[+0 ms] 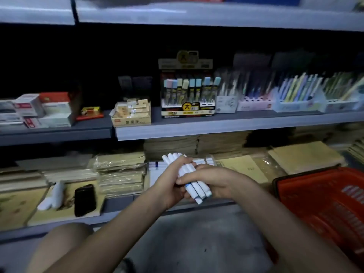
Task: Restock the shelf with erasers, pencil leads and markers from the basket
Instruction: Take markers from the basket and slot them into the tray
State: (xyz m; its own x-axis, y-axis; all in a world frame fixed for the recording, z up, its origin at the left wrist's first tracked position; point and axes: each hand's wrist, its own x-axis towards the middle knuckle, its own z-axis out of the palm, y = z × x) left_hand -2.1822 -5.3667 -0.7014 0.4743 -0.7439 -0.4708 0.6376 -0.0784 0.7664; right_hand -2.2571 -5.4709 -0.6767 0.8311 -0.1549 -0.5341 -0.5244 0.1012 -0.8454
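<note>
A bundle of white markers [194,187] lies slanted in both my hands, over the near edge of the lower shelf [110,214]. My left hand [171,184] grips it from the left, with the fingers curled over its far end. My right hand [214,182] clamps it from the right, with the fingers wrapped across the middle. A red basket [307,194] stands at the near right. Farther off, the middle shelf [216,129] holds an eraser box [132,115] and a pencil lead display [187,95].

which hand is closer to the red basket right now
Right. The right hand grips the marker bundle to the left of the red basket; the left hand holds the same bundle from its other side, farther from the basket.
</note>
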